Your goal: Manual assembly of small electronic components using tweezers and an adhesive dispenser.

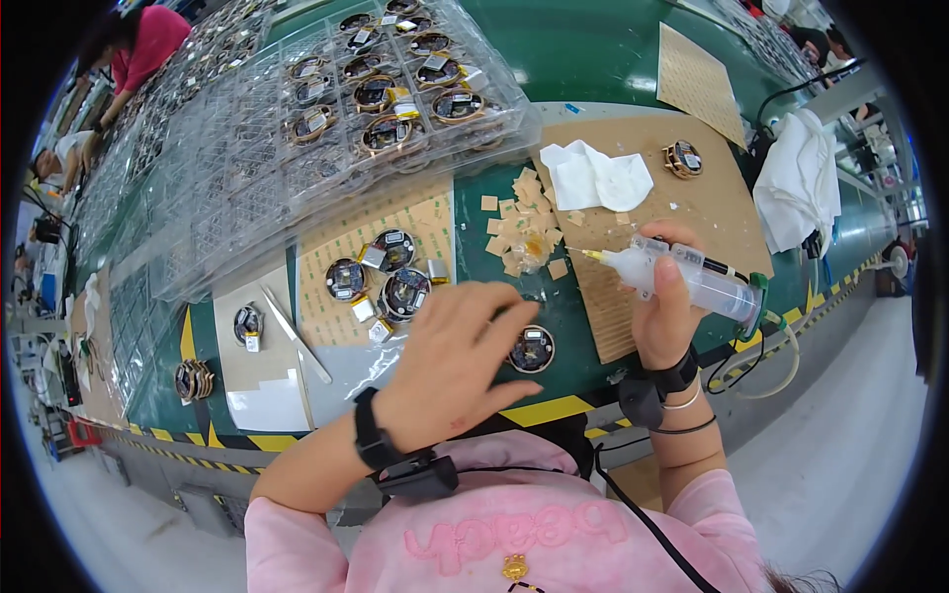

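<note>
My right hand [664, 311] is wrapped round a clear dispensing syringe [698, 284] with a yellow needle tip pointing left and a hose at its back end. My left hand [461, 358] hovers over the bench, thumb spread from its bent fingers, with nothing visible in it. Just right of those fingers lies a round watch module [532, 349], circuit side up; I cannot tell whether the fingertips touch it. Left of my left hand, several more watch modules [405, 294] with small silver batteries [363, 309] lie on a patterned sheet.
Stacked clear trays [326, 148] of watch modules fill the back left. Tweezers [296, 334] lie at the left. Small tan squares [516, 219] are scattered beside brown cardboard [633, 257], which bears a white tissue [596, 178] and gold rings [682, 159]. A white cloth [801, 180] hangs at the right.
</note>
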`<state>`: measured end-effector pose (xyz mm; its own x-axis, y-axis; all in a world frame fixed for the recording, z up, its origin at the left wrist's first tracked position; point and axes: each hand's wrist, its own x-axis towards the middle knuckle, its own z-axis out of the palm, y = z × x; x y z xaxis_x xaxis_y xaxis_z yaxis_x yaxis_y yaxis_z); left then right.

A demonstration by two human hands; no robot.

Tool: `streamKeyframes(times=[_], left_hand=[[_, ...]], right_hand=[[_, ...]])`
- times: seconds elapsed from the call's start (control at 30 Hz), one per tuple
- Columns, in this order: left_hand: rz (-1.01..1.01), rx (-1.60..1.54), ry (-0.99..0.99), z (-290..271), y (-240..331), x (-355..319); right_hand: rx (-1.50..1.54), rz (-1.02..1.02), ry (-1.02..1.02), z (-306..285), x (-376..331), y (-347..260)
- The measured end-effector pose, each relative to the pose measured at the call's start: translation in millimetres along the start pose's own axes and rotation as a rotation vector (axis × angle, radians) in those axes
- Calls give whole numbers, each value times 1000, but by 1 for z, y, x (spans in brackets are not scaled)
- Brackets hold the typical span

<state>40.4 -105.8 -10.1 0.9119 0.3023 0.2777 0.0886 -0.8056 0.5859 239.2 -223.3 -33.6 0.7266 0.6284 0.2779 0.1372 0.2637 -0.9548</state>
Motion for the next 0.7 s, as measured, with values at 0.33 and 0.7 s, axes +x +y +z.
streamKeyframes(times=[0.33,0.7], left_hand=[[-86,237,-149,-64,-42,-13],[-83,258,-332,-73,-41,2]], right_hand=[[-39,14,-143,2,-3,-5],[-135,6,-188,0,-3,1]])
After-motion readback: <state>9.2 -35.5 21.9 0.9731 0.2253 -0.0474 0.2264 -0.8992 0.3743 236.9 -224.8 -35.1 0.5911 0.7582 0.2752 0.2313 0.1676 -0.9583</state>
